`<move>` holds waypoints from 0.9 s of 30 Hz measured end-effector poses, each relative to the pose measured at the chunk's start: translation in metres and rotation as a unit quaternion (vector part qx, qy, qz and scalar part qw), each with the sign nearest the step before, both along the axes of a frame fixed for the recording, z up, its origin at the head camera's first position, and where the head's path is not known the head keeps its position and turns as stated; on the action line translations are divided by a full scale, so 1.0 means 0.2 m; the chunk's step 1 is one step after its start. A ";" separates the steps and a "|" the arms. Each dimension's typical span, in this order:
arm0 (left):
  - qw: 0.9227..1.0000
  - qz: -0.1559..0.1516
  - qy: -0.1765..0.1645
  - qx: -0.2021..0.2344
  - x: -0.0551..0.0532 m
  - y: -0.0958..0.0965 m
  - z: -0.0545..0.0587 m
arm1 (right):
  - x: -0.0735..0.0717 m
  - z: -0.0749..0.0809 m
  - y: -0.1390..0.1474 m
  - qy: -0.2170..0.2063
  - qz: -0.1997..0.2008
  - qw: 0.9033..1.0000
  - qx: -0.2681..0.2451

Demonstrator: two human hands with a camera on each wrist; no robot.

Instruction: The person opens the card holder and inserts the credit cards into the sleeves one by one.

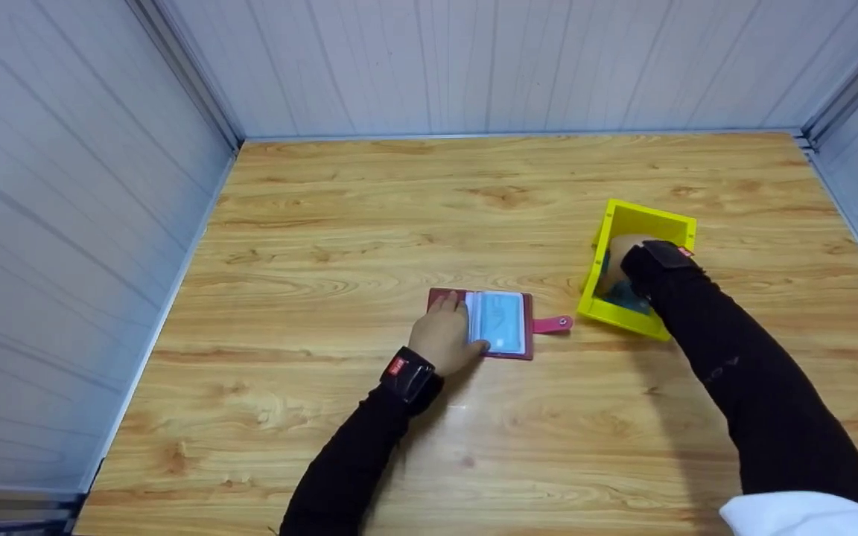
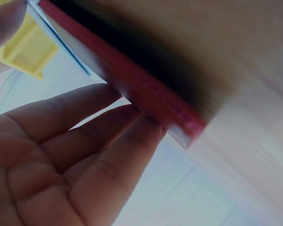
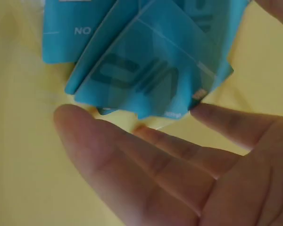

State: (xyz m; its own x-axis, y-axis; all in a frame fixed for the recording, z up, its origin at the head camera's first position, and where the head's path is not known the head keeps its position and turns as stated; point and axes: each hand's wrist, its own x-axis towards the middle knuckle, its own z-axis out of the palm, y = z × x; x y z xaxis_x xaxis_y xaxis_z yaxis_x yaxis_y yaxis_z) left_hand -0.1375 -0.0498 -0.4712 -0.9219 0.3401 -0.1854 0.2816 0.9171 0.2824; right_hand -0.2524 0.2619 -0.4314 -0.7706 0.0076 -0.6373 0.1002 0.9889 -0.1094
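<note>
Inside the yellow bin (image 1: 623, 319), our right hand (image 3: 226, 193) had loose fingers touching blue cards (image 3: 137, 70), no real grip; our left hand (image 1: 442, 336) lay straight-fingered on the spread card holder (image 1: 528, 327), left of it.

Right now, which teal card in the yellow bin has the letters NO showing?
The teal card at the upper left of the right wrist view; no NO is visible on the overlapping cards to its right.
</note>
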 end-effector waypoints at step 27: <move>1.000 -0.001 -0.004 -0.003 0.00 0.00 0.01 | 0.06 0.18 -0.02 0.071 0.016 0.997 -0.033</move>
